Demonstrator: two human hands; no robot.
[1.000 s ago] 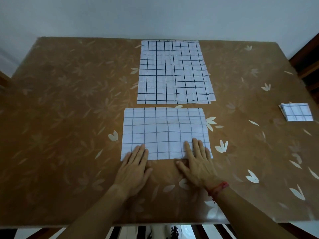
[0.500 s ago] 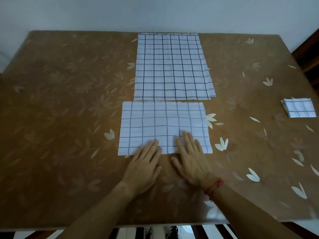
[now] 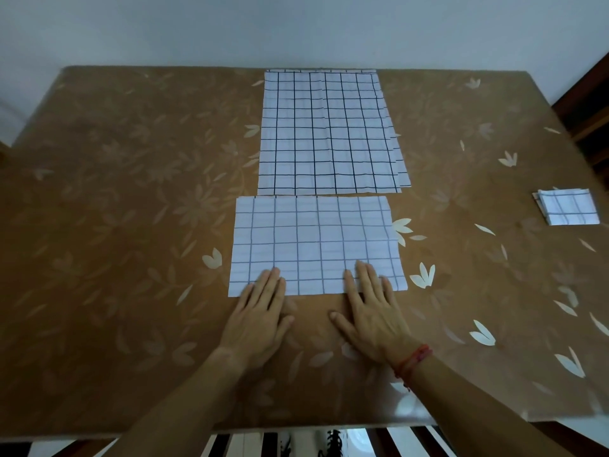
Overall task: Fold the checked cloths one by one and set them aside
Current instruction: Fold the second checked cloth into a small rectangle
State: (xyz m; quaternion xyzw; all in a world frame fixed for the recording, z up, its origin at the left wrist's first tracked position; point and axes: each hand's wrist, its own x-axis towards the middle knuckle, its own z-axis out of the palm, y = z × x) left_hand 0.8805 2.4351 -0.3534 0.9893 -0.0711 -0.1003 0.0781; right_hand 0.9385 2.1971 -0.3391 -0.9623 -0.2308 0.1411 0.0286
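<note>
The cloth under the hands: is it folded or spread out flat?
Folded in half, it seems: the cloth is shorter than the spread stack behind it.

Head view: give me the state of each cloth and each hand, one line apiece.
Near cloth: seemingly folded in half, flat, both hands' fingers on its near edge.
Far stack of cloths: unfolded, flat, edges staggered on the right.
Small cloth at the right: folded small, set aside.
Left hand: open, pressing flat.
Right hand: open, pressing flat.
</note>
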